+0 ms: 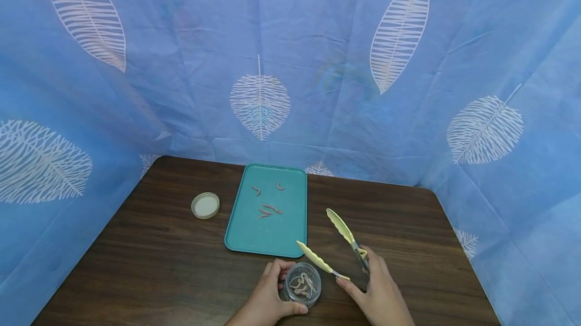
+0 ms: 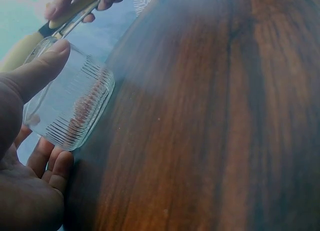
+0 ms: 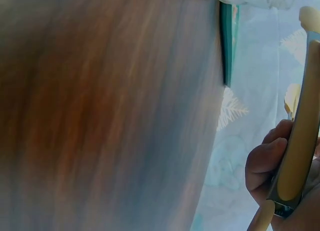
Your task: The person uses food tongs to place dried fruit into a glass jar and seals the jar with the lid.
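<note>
Fingers and thumb of my left hand [image 1: 269, 296] curl round a clear jar [image 2: 75, 98] near the table's front edge. Inside the jar lie several pale pinkish, worm-like strips [image 1: 303, 284], visible through its uncovered top. To the right of the jar, my right hand [image 1: 382, 290] grips a pair of tongs [image 3: 299, 126] with pale yellow arms and tips. The tongs stand spread wide, with nothing between their tips; one tip is close to the tray's near right corner. On the teal tray [image 1: 268, 237] lie several thin reddish strips [image 1: 272, 209].
A round lid [image 1: 206, 206] with a pale inside lies on the dark wood table [image 1: 150, 260], left of the tray. Blue cloth [image 1: 317, 114] with white leaf prints hangs behind the table and along both sides.
</note>
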Action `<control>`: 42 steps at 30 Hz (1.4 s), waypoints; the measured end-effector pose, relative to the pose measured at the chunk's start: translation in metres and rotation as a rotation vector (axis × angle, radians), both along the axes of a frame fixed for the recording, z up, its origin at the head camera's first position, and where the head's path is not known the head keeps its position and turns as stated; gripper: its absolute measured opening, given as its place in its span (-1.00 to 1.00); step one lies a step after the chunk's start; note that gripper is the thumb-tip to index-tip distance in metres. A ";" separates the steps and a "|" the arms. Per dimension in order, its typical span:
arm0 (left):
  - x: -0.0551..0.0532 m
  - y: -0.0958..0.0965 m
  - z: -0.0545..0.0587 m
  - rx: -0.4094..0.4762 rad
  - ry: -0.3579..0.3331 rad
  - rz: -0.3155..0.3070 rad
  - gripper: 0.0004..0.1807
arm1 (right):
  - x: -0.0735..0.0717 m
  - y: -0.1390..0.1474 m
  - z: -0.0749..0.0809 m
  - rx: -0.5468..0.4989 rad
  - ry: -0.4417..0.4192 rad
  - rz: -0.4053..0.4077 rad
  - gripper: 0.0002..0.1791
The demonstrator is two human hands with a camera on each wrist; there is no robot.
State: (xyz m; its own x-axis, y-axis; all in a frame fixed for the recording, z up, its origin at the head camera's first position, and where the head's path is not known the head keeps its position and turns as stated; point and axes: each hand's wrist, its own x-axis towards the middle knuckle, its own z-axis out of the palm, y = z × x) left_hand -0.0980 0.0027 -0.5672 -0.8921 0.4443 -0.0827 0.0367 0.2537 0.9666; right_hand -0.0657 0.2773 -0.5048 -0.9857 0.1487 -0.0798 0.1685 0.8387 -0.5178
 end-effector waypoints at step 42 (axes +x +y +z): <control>-0.001 -0.002 0.002 0.006 -0.032 -0.035 -0.12 | -0.090 -0.046 -0.026 0.113 0.112 0.102 -0.04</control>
State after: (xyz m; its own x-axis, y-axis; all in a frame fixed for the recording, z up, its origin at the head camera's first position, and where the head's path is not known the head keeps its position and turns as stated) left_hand -0.0992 0.0009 -0.5654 -0.8731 0.4754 -0.1083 0.0146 0.2474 0.9688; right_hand -0.1555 0.2318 -0.5308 -0.9979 0.0492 0.0429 0.0260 0.9024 -0.4301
